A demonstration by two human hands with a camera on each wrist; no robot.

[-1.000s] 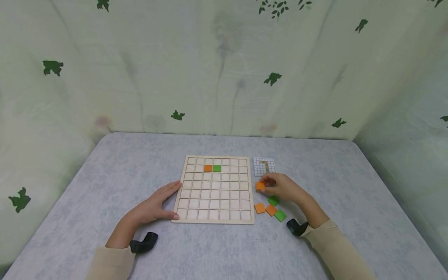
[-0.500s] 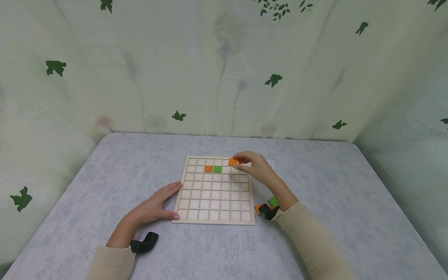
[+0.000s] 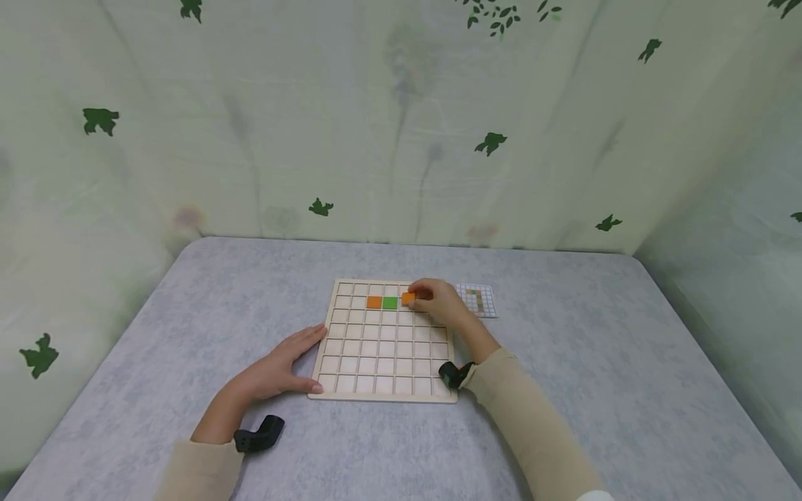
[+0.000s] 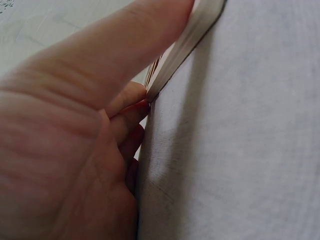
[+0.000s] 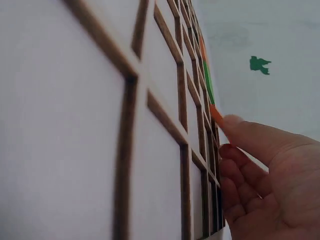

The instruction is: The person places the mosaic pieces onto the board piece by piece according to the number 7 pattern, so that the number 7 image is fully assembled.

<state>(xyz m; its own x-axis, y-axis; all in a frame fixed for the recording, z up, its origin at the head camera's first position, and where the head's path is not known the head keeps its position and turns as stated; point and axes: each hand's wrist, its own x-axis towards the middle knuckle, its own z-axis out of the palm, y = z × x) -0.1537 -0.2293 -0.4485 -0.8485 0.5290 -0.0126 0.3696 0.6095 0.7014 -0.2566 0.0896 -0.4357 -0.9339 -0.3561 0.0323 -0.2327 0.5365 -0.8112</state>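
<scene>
A person sits at a grey bench [image 3: 188, 313] with a pale wooden grid board [image 3: 383, 339] in front of them. The right hand [image 3: 438, 300] reaches over the board's far rows, its grip closed in a pinch on a small orange tile [image 3: 408, 298], which is held at the cell just right of a green tile [image 3: 390, 303] and an orange tile already seated [image 3: 374, 302] in the second row. The left hand [image 3: 278, 369] lies flat with fingers straight, its grip holding nothing, thumb and fingertips pressed against the board's near left edge [image 4: 185, 45]. A small printed pattern card [image 3: 477, 299] lies just beside the board's far right corner. The risk appears to be the tile landing tilted on a grid rib or in a neighbouring cell, or the board sliding if the left hand eases off. No brand, label or readable writing shows anywhere.
</scene>
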